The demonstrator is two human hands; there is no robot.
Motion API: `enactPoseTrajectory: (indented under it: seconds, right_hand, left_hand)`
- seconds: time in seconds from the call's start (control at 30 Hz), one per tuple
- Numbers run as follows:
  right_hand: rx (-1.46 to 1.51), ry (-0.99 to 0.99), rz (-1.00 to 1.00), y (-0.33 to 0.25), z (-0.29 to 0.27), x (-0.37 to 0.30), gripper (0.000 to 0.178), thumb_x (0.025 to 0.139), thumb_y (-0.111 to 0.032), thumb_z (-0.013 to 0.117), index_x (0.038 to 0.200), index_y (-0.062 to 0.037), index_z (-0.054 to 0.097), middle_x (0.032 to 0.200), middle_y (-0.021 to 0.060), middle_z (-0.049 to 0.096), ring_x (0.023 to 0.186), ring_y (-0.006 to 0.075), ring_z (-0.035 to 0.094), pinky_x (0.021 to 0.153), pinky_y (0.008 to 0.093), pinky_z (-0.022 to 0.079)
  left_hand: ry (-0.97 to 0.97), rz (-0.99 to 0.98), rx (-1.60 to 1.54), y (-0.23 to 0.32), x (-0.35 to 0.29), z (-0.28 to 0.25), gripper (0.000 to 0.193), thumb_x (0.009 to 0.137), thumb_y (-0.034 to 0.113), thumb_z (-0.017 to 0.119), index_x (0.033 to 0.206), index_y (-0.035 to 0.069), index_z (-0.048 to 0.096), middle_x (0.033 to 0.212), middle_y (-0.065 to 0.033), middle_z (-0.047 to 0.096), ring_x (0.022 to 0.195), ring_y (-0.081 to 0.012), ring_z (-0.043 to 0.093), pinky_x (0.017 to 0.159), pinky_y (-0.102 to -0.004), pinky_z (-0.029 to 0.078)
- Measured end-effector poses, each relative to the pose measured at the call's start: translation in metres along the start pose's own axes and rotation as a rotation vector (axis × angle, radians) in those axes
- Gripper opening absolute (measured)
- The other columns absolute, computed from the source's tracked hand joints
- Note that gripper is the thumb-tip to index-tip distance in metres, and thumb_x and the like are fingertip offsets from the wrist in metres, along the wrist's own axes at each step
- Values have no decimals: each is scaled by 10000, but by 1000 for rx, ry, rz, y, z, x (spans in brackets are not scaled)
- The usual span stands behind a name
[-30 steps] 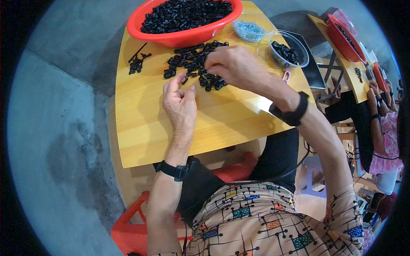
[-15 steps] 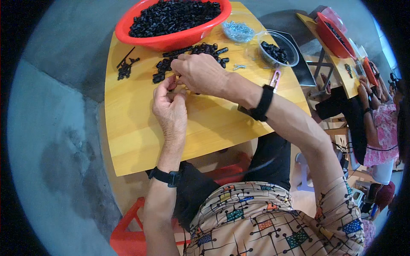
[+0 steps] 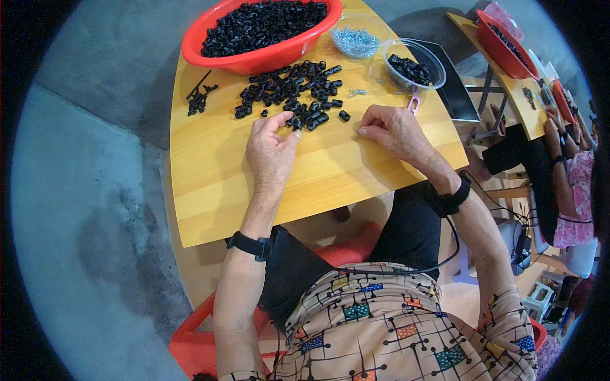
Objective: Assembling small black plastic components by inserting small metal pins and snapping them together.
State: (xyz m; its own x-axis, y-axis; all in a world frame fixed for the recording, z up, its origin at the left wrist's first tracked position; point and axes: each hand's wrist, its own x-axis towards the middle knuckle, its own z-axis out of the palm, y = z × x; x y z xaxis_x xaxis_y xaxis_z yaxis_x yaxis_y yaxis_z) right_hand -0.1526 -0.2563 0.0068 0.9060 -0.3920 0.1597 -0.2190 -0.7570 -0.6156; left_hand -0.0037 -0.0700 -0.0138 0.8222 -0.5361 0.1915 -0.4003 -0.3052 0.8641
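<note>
A loose pile of small black tube-shaped parts (image 3: pixel 289 95) lies on the yellow wooden table (image 3: pixel 210 190). My left hand (image 3: pixel 272 151) rests at the pile's near edge, with thumb and forefinger pinching one black part (image 3: pixel 293 122). My right hand (image 3: pixel 393 130) lies to the right of the pile, apart from it. Its fingers are curled down onto the table top, and nothing shows in them. Both wrists wear black bands.
A red basin (image 3: pixel 254 62) full of black parts stands at the table's far edge. To its right are a clear bowl of silver screws (image 3: pixel 356 39) and a clear bowl of black parts (image 3: pixel 413 66). Another person (image 3: pixel 565 184) sits by a second table (image 3: pixel 508 76) on the right.
The hands were together at the pile. My right hand has moved off to the right and down onto the table, while my left hand stays at the pile's edge.
</note>
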Motion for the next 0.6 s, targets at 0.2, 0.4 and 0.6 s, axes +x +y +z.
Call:
enactPoseTrajectory:
  seconds: [0.2,0.4,0.6]
  right_hand:
    - [-24,108,-54,-6,8,-10,184,757,-217,676,768,-43,617,732,121,645,691,287,638,610,389,492]
    - [-231,277,-181,-8,21,-21,160,778,-208,649,818,-76,567,749,101,586,667,307,610,589,405,490]
    - [-137,275,-247,-5,19,-20,168,773,-204,655,822,-78,556,744,96,576,667,299,605,572,401,484]
  left_hand:
    - [-22,78,248,10,0,-1,285,697,104,708,980,81,681,855,-23,567,642,-115,500,655,-257,451]
    - [-20,112,237,12,-7,-1,260,649,136,752,888,68,676,792,-28,552,610,-118,481,604,-265,436]
    - [-27,237,314,9,-7,1,303,610,148,787,872,56,665,784,-25,551,582,-117,453,570,-257,424]
